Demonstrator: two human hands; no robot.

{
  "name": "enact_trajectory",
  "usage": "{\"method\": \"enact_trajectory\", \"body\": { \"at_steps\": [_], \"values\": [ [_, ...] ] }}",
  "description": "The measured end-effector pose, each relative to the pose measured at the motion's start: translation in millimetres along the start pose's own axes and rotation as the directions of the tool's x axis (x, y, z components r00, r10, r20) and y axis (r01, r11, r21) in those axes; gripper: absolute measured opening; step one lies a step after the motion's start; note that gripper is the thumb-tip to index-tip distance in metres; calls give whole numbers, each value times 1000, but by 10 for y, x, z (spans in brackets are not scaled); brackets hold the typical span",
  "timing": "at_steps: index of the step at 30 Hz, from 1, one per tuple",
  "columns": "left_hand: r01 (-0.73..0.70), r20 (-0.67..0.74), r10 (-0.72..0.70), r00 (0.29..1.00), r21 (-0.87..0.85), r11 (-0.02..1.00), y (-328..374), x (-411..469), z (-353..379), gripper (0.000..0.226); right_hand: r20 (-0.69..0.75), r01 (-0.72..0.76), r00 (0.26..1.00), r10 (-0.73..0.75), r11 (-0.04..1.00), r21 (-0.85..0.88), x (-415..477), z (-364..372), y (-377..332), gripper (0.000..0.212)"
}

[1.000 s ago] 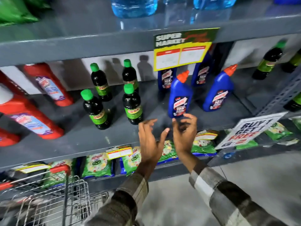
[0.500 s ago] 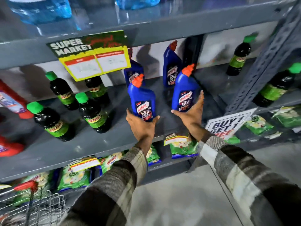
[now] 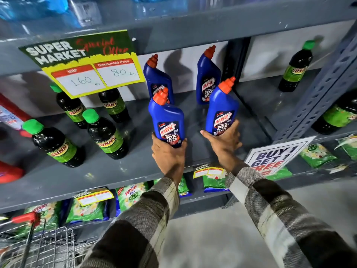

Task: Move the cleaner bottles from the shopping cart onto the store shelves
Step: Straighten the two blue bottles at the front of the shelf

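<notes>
Head view: both hands [image 3: 167, 151] grip upright Harpic bottles [image 3: 167, 120].

On the middle shelf [image 3: 119, 171], two front cleaner bottles [image 3: 167, 120] stand before two rear cleaner bottles [image 3: 207, 78]; four dark bottles [image 3: 104, 136] stand to their left; the shopping cart [image 3: 38, 246] sits below left, detergent packets [image 3: 131, 196] on the shelf beneath

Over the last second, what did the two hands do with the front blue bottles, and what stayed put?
A second ago both hands hovered empty before the shelf. Now the left hand grips the left front blue bottle at its base and the right hand cups the right front blue bottle. The two back blue bottles and the dark green-capped bottles stayed put.
</notes>
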State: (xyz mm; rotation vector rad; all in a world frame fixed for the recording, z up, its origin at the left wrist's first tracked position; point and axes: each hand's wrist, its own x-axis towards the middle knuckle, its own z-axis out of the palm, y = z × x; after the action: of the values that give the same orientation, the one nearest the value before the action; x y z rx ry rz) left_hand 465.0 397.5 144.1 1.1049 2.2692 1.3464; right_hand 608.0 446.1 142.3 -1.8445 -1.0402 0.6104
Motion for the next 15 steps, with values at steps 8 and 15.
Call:
{"method": "enact_trajectory", "body": {
  "at_steps": [8, 15],
  "values": [
    [52, -22, -51, 998, 68, 996, 60, 18, 37, 104, -25, 26, 999, -26, 1000, 6, -62, -44, -42, 106],
    [176, -79, -166, 983, 140, 974, 181, 96, 113, 111, -10, 40, 999, -40, 999, -7, -48, -24, -4, 115]
  ]
}}
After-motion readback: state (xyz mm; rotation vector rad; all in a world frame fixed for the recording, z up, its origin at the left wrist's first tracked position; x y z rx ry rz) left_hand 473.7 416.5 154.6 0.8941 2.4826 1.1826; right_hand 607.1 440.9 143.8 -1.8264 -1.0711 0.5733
